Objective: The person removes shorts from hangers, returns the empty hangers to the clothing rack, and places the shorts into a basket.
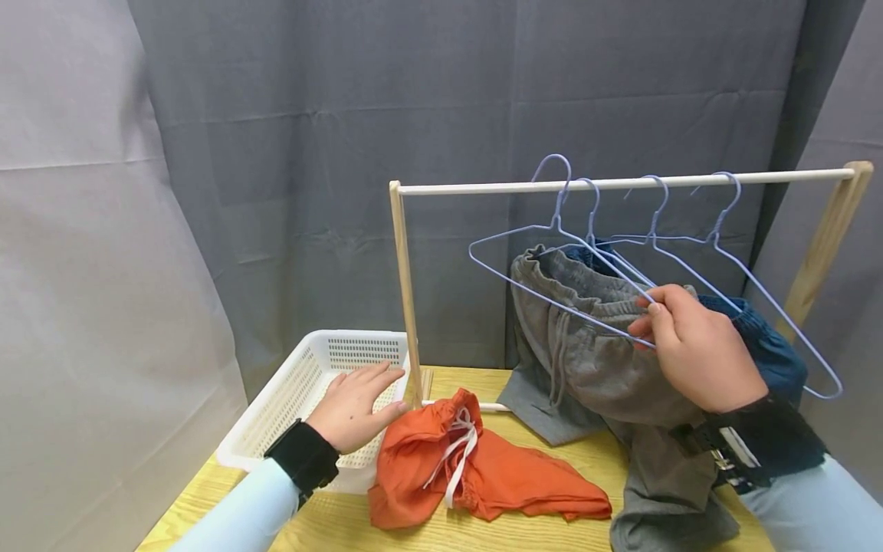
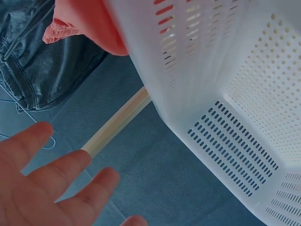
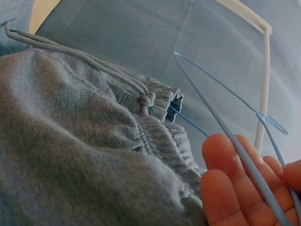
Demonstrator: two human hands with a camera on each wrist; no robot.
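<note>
Thin lilac-blue wire hanger (image 1: 552,261): hooked on the white rail, swung out at a tilt, lower bar passing across the cloth. Grey drawstring sweat shorts (image 1: 593,345): waistband gathered and raised against that bar, cord dangling in front, legs trailing down onto the wooden tabletop.

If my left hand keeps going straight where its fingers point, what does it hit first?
Most likely the wooden upright post of the rack, just beyond the left hand over the white basket; depth is uncertain.

wooden table (image 1: 345,525): white basket (image 1: 290,399), orange shorts (image 1: 476,471), grey sweatpants (image 1: 648,468), rack (image 1: 414,307).
</note>
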